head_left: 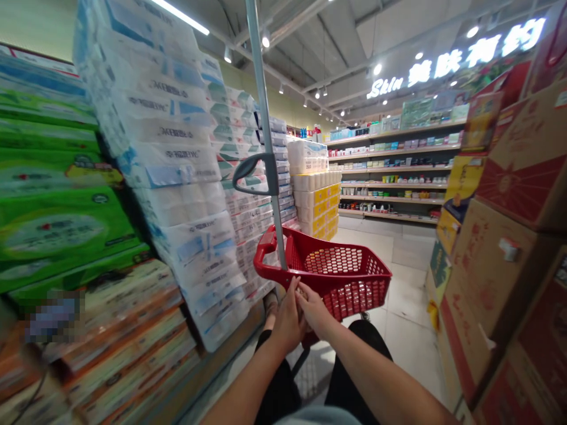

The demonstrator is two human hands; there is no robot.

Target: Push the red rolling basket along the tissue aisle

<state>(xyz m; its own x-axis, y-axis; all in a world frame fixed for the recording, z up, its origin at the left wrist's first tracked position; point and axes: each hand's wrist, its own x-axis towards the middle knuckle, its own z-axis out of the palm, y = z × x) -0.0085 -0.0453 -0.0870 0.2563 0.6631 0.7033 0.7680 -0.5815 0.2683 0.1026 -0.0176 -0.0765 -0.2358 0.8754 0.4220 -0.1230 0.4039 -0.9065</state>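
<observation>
My left hand point(289, 321) and my right hand point(318, 311) are closed against each other above my lap, fingertips meeting. Whatever lies between the fingers, if anything, is too small to make out. Just beyond them stands a red plastic shopping basket cart point(354, 298) with perforated sides. A grey metal pole point(264, 112) rises from its near left end and carries a grey loop handle point(274, 174). Neither hand is on that handle; whether the fingers touch the basket's near wall is unclear.
Tall stacks of wrapped tissue packs point(177, 147) and green packs point(57, 224) line the left. Cardboard cartons point(491, 265) are piled on the right. Pale floor tiles point(407, 319) run between them towards shelves of small products point(394, 186) under a lit sign.
</observation>
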